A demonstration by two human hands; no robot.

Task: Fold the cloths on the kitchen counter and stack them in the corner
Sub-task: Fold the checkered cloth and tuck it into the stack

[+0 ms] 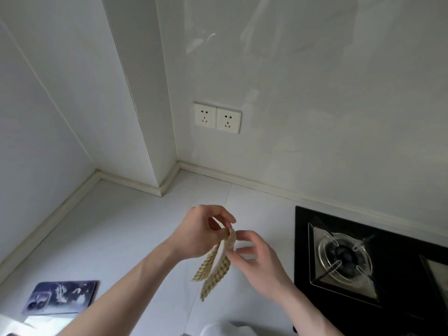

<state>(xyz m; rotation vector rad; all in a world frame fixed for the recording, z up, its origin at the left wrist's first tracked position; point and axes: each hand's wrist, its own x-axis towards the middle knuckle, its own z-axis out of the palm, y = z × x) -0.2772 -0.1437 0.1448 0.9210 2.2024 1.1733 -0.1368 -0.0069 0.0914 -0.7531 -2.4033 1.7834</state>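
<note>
A small yellow-and-white checked cloth (215,267) hangs above the white counter (135,229), doubled over with its white inner side showing. My left hand (201,229) pinches its top edge between thumb and fingertips. My right hand (254,258) is just to the right of the cloth, fingers curled near its hanging edge; whether they grip it I cannot tell. The counter's corner (99,175) at the back left holds no cloths.
A black gas hob (363,258) with a burner fills the right side. A dark blue printed card or phone (60,297) lies at the front left. A wall column (160,185) juts onto the counter. Two sockets (217,117) sit on the back wall.
</note>
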